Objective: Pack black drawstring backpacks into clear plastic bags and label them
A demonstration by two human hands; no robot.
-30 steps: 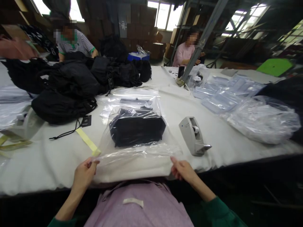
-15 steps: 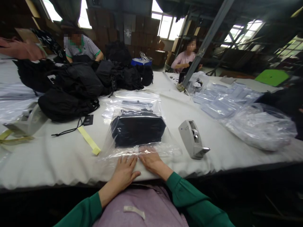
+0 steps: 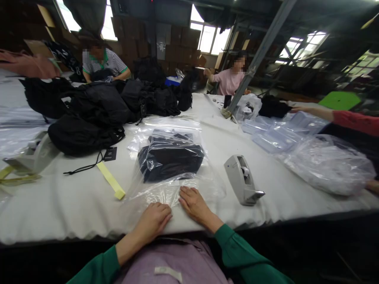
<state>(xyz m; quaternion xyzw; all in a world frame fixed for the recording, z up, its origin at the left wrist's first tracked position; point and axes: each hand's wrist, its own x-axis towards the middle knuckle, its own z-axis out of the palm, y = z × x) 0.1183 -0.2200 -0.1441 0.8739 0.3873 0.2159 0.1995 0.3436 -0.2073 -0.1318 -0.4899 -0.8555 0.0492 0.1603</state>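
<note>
Lying flat on tabletop (image 3: 74,201), just beside tape dispenser (image 3: 242,179): clear poly bag (image 3: 207,183) with folded black pouch (image 3: 170,156) inside. Long axis crosswise, mouth toward near edge. Likely light, soft, slippery film; best pinched at mouth corners. Left hand (image 3: 154,217) and right hand (image 3: 194,203) flat, palms down, pressing loose flap.

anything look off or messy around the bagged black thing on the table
Nothing is spilled or damaged. The open end of the clear bag is crumpled and wrinkled where the left hand and right hand rest on it, not lying flat. A loose yellow strip lies at a slant on the table, left of the bag.
</note>
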